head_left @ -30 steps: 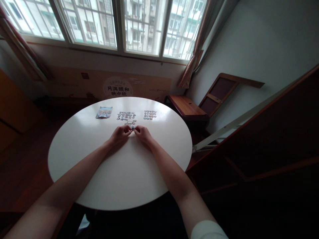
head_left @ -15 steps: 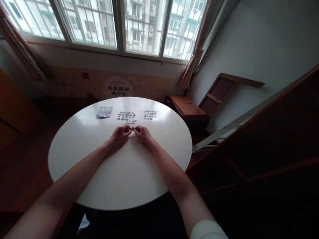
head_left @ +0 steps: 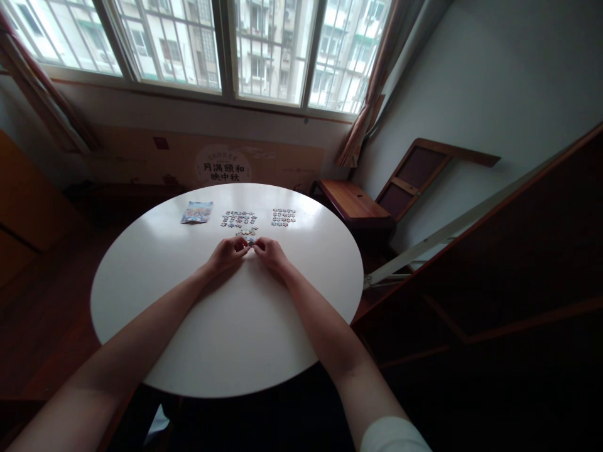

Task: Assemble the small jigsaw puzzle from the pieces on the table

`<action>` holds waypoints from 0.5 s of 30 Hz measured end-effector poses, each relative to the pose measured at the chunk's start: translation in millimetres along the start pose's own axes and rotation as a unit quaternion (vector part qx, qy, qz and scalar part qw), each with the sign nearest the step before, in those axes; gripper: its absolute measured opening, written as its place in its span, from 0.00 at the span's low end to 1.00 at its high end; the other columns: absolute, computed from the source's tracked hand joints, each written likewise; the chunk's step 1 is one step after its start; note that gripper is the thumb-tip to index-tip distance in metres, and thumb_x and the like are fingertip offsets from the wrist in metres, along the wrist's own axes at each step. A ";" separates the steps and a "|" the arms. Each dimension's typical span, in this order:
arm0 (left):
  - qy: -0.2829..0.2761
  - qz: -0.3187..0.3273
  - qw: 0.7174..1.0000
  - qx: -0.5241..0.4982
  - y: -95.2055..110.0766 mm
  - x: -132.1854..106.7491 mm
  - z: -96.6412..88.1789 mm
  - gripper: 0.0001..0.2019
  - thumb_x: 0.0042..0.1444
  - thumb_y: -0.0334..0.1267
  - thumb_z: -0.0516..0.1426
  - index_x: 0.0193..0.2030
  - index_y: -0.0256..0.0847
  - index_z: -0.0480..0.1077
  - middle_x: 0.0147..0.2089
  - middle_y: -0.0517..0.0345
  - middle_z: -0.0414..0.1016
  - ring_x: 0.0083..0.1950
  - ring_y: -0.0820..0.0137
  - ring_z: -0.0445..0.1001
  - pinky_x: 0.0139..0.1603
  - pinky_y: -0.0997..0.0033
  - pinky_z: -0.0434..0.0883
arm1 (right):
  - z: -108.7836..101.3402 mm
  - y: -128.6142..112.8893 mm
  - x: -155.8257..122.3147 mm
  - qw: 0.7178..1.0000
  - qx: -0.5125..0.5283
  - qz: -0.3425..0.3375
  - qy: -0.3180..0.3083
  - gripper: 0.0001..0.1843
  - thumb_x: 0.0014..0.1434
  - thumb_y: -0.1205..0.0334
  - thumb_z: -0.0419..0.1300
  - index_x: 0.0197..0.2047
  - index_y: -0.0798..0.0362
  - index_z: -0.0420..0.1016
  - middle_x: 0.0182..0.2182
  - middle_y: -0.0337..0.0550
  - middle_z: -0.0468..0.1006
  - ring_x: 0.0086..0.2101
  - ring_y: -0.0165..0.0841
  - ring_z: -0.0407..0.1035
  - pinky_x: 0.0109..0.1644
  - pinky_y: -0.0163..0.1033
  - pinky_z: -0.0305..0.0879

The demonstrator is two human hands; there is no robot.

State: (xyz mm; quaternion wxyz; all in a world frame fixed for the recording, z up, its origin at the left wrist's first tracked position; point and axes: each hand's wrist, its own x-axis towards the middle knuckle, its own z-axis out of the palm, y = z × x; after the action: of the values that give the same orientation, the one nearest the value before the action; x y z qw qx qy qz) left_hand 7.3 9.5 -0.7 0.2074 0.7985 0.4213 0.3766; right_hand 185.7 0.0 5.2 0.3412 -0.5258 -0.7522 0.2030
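On a white oval table (head_left: 226, 339), my left hand (head_left: 228, 252) and my right hand (head_left: 271, 253) meet with their fingertips close together. Both are closed in a pinch at a small dark jigsaw puzzle piece (head_left: 251, 243) between them. Just beyond the fingers lies a small joined cluster of puzzle pieces (head_left: 246, 232), partly hidden by my left hand. Farther back, loose puzzle pieces (head_left: 239, 218) are spread in rows. A second, neater block of puzzle pieces (head_left: 284, 217) sits to its right.
A colourful picture sheet or packet (head_left: 197, 212) lies at the table's back left. Behind the right side of the table stands a wooden bench or stool (head_left: 355, 202) beside a folded wooden frame (head_left: 414, 176). A dark wooden panel (head_left: 509, 276) slants along the right.
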 end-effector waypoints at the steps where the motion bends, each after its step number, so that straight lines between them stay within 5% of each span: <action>1: 0.000 0.001 1.000 0.001 0.0 0.0 0.0 0.10 0.54 0.44 0.57 0.31 0.38 0.71 0.23 0.61 0.70 0.25 0.73 0.67 0.27 0.75 0.63 | -0.1 -0.2 -0.2 1.000 0.001 -0.001 0.001 0.08 0.57 0.62 0.56 0.33 0.55 0.76 0.26 0.39 0.75 0.28 0.27 0.64 0.34 0.31 0.56; 15: 0.000 0.001 1.000 -0.004 1.2 0.3 -0.3 0.10 0.54 0.43 0.57 0.31 0.38 0.71 0.23 0.62 0.69 0.24 0.74 0.66 0.26 0.76 0.63 | -0.5 -0.4 -0.5 1.000 0.005 -0.001 -0.001 0.08 0.57 0.62 0.56 0.33 0.55 0.76 0.27 0.39 0.75 0.28 0.27 0.64 0.34 0.31 0.57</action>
State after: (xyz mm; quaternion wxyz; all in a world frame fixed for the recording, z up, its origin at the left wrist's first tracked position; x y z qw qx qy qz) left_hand 7.8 9.1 0.4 0.2102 0.7979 0.4193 0.3787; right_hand 186.0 -0.6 5.7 0.3434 -0.5228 -0.7522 0.2073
